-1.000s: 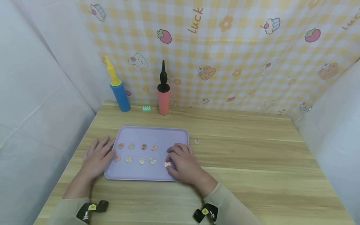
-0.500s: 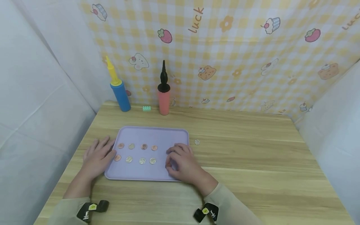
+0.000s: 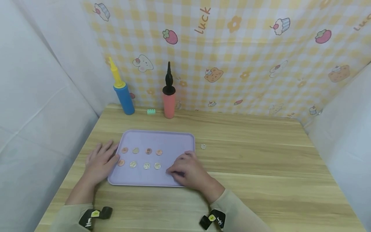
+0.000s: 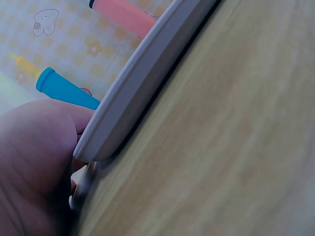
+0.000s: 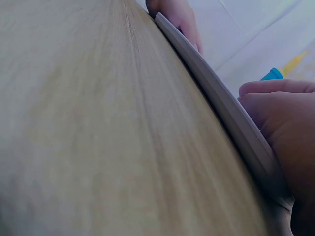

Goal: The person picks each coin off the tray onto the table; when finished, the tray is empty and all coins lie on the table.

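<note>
In the head view, the lilac tray (image 3: 162, 140) sits towards the left end of the worktop (image 3: 261, 193), its long axis running left to right. Eight coins (image 3: 146, 166) lie flat on it in two rows of four, starting by the left edge and stopping short of the right. The right hand (image 3: 189, 169) reaches over the tray's near right corner, fingers bent and thumb drawn close to the forefinger; I can't tell whether a coin is in that grip. The end coin of the near row (image 3: 157, 166) lies just left of those fingertips, much nearer to them than to the other hand. A loose coin (image 3: 203, 146) rests on the worktop off the tray's right edge, beyond the same hand's knuckles. The left hand (image 3: 101, 162) lies spread along the left edge, thumb over the rim, gripping no coin that I can see. By the worktop's far edge stand a blue pump (image 3: 125, 100), a green block and a pink pump (image 3: 169, 105).

From the left wrist, that hand meets the tray's corner; no coins show.

From the right wrist, the bent fingers hang above the rim, what they pinch, if anything, hidden.
</note>
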`<move>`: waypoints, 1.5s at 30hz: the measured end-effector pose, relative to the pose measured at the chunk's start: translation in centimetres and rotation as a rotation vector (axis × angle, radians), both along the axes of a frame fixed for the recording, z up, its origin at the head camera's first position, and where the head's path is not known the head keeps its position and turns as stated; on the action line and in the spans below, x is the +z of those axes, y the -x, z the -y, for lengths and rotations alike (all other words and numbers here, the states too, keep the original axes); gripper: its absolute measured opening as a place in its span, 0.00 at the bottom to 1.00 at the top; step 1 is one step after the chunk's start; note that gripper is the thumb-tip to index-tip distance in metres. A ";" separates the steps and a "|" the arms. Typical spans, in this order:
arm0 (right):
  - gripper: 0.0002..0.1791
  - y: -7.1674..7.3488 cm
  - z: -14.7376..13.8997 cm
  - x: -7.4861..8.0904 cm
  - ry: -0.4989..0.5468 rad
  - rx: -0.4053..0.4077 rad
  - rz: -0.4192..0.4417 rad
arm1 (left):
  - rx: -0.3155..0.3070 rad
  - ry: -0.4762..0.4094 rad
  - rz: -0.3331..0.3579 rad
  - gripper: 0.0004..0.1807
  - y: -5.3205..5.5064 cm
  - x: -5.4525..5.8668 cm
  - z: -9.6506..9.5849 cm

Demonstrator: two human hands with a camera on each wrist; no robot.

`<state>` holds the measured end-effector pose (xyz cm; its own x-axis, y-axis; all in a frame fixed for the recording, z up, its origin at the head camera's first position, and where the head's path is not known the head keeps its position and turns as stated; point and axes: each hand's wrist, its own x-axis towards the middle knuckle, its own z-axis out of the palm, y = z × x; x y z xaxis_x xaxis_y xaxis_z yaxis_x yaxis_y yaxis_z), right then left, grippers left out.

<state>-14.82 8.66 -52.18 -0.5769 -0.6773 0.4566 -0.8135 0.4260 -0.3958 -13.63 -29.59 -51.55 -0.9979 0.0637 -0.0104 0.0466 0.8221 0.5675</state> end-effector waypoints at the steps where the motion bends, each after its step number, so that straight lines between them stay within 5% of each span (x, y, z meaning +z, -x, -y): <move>1: 0.10 0.0 0.0 0.0 0.008 0.004 -0.005 | 0.000 0.000 -0.001 0.32 0.0 0.0 0.0; 18: 0.15 0.3 0.0 -0.9 0.267 -0.085 0.072 | 0.002 0.004 0.001 0.32 -0.1 0.2 -0.1; 25: 0.22 -0.1 -0.2 -0.7 0.285 -0.152 0.109 | 0.002 0.003 -0.003 0.32 0.0 0.0 0.0; 35: 0.18 -0.4 -1.4 -0.8 0.388 -0.238 0.109 | 0.000 0.004 -0.007 0.32 0.0 0.0 0.0; 45: 0.19 -1.0 -4.7 -0.8 0.340 -0.384 0.196 | 0.000 0.001 -0.022 0.32 -0.1 0.2 -0.1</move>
<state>-13.79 13.35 -52.94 -0.8498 -0.2337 0.4725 -0.5219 0.4996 -0.6914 -13.54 -29.48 -51.35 -0.9979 0.0642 0.0110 0.0591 0.8224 0.5658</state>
